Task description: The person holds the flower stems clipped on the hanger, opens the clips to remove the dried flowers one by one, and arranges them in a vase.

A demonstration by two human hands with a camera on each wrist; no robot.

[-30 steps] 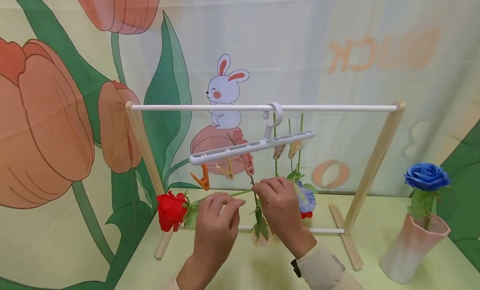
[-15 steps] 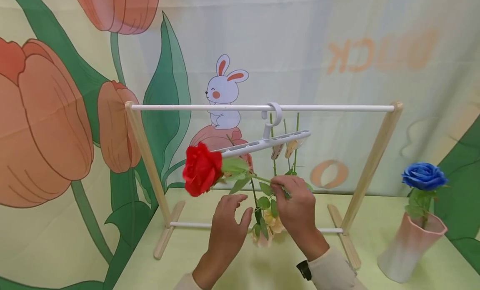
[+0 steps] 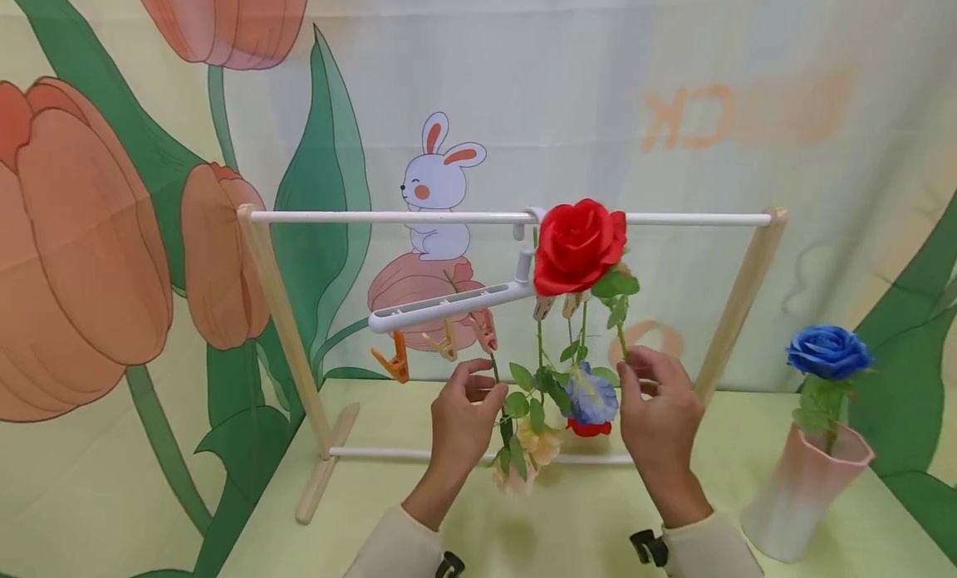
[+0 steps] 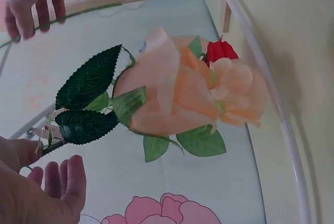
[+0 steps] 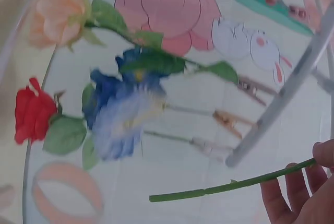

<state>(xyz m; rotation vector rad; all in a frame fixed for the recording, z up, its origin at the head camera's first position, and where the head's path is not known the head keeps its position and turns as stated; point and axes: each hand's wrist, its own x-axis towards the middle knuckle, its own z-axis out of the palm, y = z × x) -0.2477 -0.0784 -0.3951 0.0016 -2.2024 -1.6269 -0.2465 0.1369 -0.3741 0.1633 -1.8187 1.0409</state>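
Observation:
In the head view my right hand (image 3: pixel 660 412) pinches the green stem of a red rose (image 3: pixel 579 246), whose bloom points up in front of the white clip hanger (image 3: pixel 449 306). The right wrist view shows the bare lower stem (image 5: pixel 209 190) extending beyond those fingers. My left hand (image 3: pixel 465 416) has thumb and finger on the dark stem of a peach flower (image 4: pixel 156 88), just below the pink clip (image 3: pixel 486 329) from which it hangs head down. More upside-down flowers hang on the hanger's right half, including a pale blue one (image 3: pixel 591 394) and a red one (image 3: pixel 589 427).
A wooden stand with a white top bar (image 3: pixel 374 217) carries the hanger. An orange clip (image 3: pixel 392 358) and a yellow clip (image 3: pixel 443 343) hang at its left end without flowers. At the right, a pink-white vase (image 3: pixel 803 495) holds a blue rose (image 3: pixel 828 352).
The red rose has swung from the left, past the hanger, to the right and upright in my right hand. My left hand has let go of it and moved up to the peach flower's stem.

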